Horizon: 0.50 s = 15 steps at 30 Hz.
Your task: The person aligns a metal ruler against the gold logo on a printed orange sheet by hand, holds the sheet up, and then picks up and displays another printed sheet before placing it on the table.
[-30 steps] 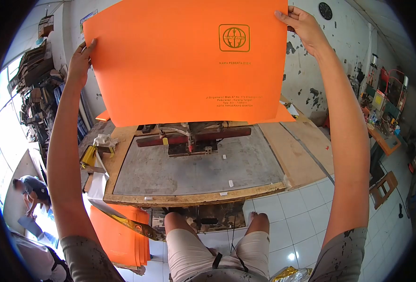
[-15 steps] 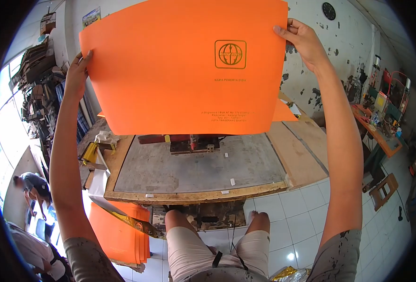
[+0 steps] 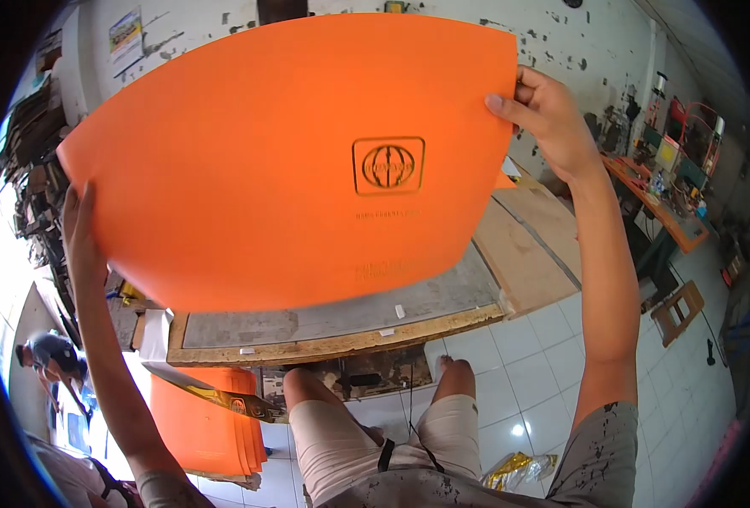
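Note:
A large orange printed sheet (image 3: pixel 265 169) is held up before me, bowed along its top edge. It carries a globe emblem in a rounded frame and small lines of text, dark gold in colour. My left hand (image 3: pixel 85 224) grips the sheet's left edge, and my right hand (image 3: pixel 540 114) pinches its right edge, thumb on the front face. Below the sheet shows a grey-topped work table (image 3: pixel 324 330) with a wooden border. Most of that table, including its far part, is hidden behind the sheet.
A stack of orange sheets (image 3: pixel 201 423) lies low at the left, with a gold foil strip (image 3: pixel 231 401) across it. Gold foil (image 3: pixel 519 470) lies on the tiled floor. Other people (image 3: pixel 53 360) are at the far left. A cluttered bench (image 3: pixel 663 203) stands at right.
The orange sheet has come lower and closer, shifting left and bowing more. Both hands moved down with it, the left one also outward. My view has turned slightly.

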Motion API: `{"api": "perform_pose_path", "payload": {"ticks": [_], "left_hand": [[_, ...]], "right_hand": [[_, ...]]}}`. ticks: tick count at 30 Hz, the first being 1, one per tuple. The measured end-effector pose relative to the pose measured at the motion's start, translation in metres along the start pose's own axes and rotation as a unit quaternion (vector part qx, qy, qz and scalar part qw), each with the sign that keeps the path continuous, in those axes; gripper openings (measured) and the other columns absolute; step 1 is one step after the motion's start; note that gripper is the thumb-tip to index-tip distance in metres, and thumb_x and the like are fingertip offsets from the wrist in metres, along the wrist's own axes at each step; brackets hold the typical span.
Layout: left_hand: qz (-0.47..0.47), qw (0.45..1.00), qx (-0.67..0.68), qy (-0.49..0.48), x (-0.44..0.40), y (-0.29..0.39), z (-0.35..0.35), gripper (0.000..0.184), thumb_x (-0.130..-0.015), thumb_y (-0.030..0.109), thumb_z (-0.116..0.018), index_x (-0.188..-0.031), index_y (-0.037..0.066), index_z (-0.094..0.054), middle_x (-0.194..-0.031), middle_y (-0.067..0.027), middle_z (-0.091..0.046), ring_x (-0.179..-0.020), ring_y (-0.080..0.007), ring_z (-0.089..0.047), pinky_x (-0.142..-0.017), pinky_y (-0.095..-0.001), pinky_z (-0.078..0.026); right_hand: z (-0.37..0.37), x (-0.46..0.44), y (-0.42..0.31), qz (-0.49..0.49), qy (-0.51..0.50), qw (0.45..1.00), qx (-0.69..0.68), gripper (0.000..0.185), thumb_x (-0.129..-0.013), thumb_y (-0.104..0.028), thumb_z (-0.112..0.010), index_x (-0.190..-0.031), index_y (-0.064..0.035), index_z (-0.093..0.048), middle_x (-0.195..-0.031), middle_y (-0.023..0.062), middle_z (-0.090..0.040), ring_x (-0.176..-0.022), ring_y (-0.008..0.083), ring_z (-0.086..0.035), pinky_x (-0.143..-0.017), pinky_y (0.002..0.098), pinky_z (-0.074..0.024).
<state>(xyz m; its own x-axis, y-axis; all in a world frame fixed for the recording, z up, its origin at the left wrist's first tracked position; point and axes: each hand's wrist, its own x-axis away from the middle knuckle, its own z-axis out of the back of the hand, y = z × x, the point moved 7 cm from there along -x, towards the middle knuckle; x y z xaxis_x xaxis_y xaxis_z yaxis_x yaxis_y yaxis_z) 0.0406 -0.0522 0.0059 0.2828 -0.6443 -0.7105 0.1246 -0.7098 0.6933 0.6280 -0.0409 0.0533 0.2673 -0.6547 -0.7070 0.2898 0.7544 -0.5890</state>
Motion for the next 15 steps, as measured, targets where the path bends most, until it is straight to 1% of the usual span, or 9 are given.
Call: {"api": "perform_pose_path", "payload": {"ticks": [1,4,7,8,9,11,12,13,15], "left_hand": [[0.004,1.0,0.028,0.013,0.013,-0.003,0.003,0.043,-0.1,0.023,-0.06,-0.134,-0.001,-0.049,-0.12,-0.0097,-0.063,-0.109,-0.0171,-0.063,-0.09,-0.0293,-0.052],[0.04,0.997,0.006,0.061,0.052,-0.017,0.015,0.045,-0.101,0.021,-0.059,-0.138,-0.001,-0.046,-0.122,-0.0107,-0.062,-0.108,-0.016,-0.063,-0.09,-0.0297,-0.053],[0.106,0.994,-0.002,0.025,0.085,-0.041,0.005,0.047,-0.1,0.022,-0.06,-0.139,0.0,-0.046,-0.122,-0.011,-0.063,-0.104,-0.0152,-0.065,-0.088,-0.0289,-0.054],[0.11,0.991,-0.057,0.049,0.098,-0.053,0.01,0.045,-0.1,0.022,-0.061,-0.136,-0.001,-0.049,-0.12,-0.0108,-0.065,-0.101,-0.0148,-0.066,-0.087,-0.0282,-0.054],[0.11,0.985,-0.111,0.071,0.111,-0.068,0.013,0.043,-0.1,0.022,-0.062,-0.134,-0.002,-0.051,-0.118,-0.0106,-0.066,-0.099,-0.0143,-0.066,-0.085,-0.0274,-0.054],[0.148,0.988,-0.036,0.009,0.148,-0.09,-0.025,0.037,-0.099,0.021,-0.062,-0.126,-0.003,-0.056,-0.113,-0.0095,-0.068,-0.096,-0.0136,-0.067,-0.084,-0.0262,-0.053],[0.193,0.98,-0.043,0.01,0.171,-0.116,-0.022,0.033,-0.099,0.021,-0.062,-0.123,-0.003,-0.058,-0.112,-0.0089,-0.068,-0.095,-0.013,-0.066,-0.083,-0.026,-0.053],[0.238,0.97,-0.049,0.012,0.191,-0.136,-0.022,0.03,-0.1,0.02,-0.062,-0.119,-0.003,-0.06,-0.111,-0.0083,-0.068,-0.095,-0.0124,-0.066,-0.082,-0.0258,-0.052],[0.221,0.974,-0.022,0.035,0.224,-0.116,-0.081,0.025,-0.1,0.02,-0.062,-0.114,-0.002,-0.061,-0.106,-0.0067,-0.068,-0.091,-0.011,-0.064,-0.08,-0.0254,-0.051]], "right_hand": [[0.001,0.009,0.002,-0.012,-0.002,1.0,-0.006,0.028,-0.091,-0.018,-0.073,-0.114,-0.0025,-0.066,-0.091,0.0017,-0.071,-0.078,0.0064,-0.061,-0.073,0.0233,-0.047],[0.005,0.034,0.008,-0.037,0.018,0.997,-0.071,0.031,-0.092,-0.015,-0.071,-0.119,-0.0018,-0.063,-0.096,0.0036,-0.072,-0.084,0.0073,-0.064,-0.078,0.0234,-0.0494],[0.007,0.055,0.034,-0.101,0.027,0.986,-0.128,0.033,-0.092,-0.013,-0.071,-0.121,-0.0014,-0.061,-0.099,0.0045,-0.072,-0.091,0.0085,-0.066,-0.084,0.0248,-0.051],[0.005,0.063,0.047,-0.126,0.029,0.982,-0.14,0.033,-0.091,-0.012,-0.071,-0.121,-0.0015,-0.061,-0.1,0.0048,-0.072,-0.092,0.009,-0.067,-0.085,0.0253,-0.0513],[0.001,0.073,0.064,-0.151,0.034,0.976,-0.153,0.033,-0.091,-0.011,-0.071,-0.121,-0.0015,-0.061,-0.101,0.0051,-0.072,-0.093,0.0095,-0.067,-0.086,0.0258,-0.0516],[-0.004,0.096,0.116,-0.177,0.025,0.97,-0.165,0.03,-0.092,-0.009,-0.07,-0.12,-0.0019,-0.061,-0.102,0.0055,-0.072,-0.093,0.0103,-0.067,-0.087,0.0264,-0.0518],[-0.01,0.109,0.15,-0.181,0.013,0.97,-0.164,0.028,-0.092,-0.007,-0.069,-0.119,-0.0022,-0.062,-0.103,0.0056,-0.072,-0.093,0.0106,-0.067,-0.086,0.0265,-0.0518],[-0.013,0.125,0.184,-0.223,0.011,0.968,-0.113,0.027,-0.092,-0.007,-0.069,-0.118,-0.0021,-0.062,-0.103,0.0061,-0.072,-0.093,0.0111,-0.067,-0.086,0.0268,-0.0518],[-0.016,0.162,0.237,-0.281,0.021,0.959,-0.026,0.027,-0.092,-0.009,-0.069,-0.117,-0.0018,-0.062,-0.102,0.0083,-0.071,-0.094,0.0144,-0.067,-0.084,0.0287,-0.0522]]}}
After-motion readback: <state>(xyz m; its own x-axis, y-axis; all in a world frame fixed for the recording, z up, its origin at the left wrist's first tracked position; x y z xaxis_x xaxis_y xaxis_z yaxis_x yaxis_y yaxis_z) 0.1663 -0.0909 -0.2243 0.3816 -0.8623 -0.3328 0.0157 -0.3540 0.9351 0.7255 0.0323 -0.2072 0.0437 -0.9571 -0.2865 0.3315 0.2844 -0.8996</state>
